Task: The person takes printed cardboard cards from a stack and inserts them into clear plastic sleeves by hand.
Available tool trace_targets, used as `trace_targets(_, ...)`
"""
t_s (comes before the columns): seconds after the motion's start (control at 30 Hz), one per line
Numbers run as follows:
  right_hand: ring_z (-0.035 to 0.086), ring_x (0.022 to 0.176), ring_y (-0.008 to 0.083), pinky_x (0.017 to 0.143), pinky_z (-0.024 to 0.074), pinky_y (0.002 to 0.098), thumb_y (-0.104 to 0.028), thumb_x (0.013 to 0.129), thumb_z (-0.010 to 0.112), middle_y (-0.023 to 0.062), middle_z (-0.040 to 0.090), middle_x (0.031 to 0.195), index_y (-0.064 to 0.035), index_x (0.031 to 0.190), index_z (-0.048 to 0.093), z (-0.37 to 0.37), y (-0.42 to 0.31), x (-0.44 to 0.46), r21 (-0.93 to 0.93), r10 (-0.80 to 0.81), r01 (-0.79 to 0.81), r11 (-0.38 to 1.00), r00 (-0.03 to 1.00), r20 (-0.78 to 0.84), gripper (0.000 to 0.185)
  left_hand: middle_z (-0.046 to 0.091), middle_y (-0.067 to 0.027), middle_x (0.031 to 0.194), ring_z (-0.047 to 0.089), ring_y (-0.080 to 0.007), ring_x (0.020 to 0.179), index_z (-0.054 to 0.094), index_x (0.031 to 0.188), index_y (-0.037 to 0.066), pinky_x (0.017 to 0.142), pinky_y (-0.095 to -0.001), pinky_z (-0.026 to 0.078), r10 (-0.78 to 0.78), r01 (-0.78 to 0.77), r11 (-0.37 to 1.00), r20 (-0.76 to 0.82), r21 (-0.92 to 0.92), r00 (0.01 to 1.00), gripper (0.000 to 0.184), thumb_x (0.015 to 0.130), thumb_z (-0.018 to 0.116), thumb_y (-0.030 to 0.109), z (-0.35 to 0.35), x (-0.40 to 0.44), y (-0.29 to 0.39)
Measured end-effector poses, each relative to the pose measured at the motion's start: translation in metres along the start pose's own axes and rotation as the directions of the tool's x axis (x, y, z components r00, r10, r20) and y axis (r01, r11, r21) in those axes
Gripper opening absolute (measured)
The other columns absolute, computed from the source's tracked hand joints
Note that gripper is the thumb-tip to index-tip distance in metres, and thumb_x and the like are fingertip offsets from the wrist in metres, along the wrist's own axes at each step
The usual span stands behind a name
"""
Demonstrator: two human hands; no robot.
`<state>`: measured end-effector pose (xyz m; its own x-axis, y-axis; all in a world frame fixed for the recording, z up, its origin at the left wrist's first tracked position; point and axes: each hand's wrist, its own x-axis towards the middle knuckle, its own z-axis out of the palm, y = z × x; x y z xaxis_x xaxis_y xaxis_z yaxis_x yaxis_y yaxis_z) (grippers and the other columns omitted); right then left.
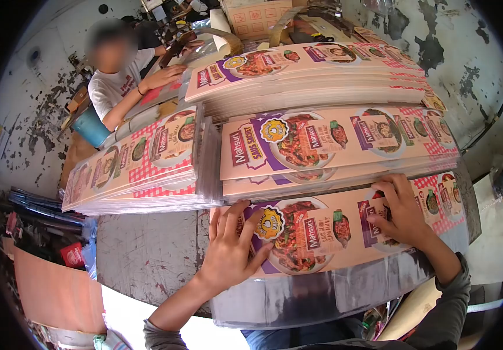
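Left hand (226, 252), right hand (400, 214): both spread, unclenched, on the printed card (301, 236) near the tabletop (146, 251)'s front edge. Light, even pressure looks best!

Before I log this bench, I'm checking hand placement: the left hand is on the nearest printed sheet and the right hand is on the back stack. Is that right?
Not quite: the right hand is on the nearest printed sheet too, not the back stack, as the head view shows. The left hand is as you said.
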<state>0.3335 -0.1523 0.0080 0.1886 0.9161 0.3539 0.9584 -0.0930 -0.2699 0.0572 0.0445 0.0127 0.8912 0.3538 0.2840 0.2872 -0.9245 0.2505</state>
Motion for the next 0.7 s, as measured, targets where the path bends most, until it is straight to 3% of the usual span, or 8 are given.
trace_targets(0.33,0.042,0.101,0.0367,0.087,0.0349,0.0443,-0.034,0.074,0.069,0.0187,0.043,0.109,-0.0006,0.109,0.047,-0.0004,-0.0016,-0.0013,0.024,0.023,-0.023,0.999,1.000,0.012,0.053,0.042,-0.0217,0.121,0.042,-0.0402,0.110,0.048,0.120,0.000,0.097,-0.0500,0.031,0.005,-0.005,1.000,-0.035,-0.011,0.999,0.051,0.075,0.067,0.018,-0.0002,0.0014,0.0009)
trace_targets(0.7,0.044,0.101,0.0365,0.088,0.0359,0.0443,-0.028,0.074,0.069,0.0192,0.043,0.110,0.0003,0.109,0.048,-0.0009,-0.0022,-0.0009,0.033,0.000,0.000,0.999,1.000,-0.009,0.050,0.043,-0.0211,0.123,0.041,-0.0401,0.113,0.048,0.121,0.002,0.098,-0.0494,0.030,0.011,-0.011,1.000,-0.023,-0.006,1.000,0.050,0.078,0.065,0.021,-0.0019,0.0004,0.0006)
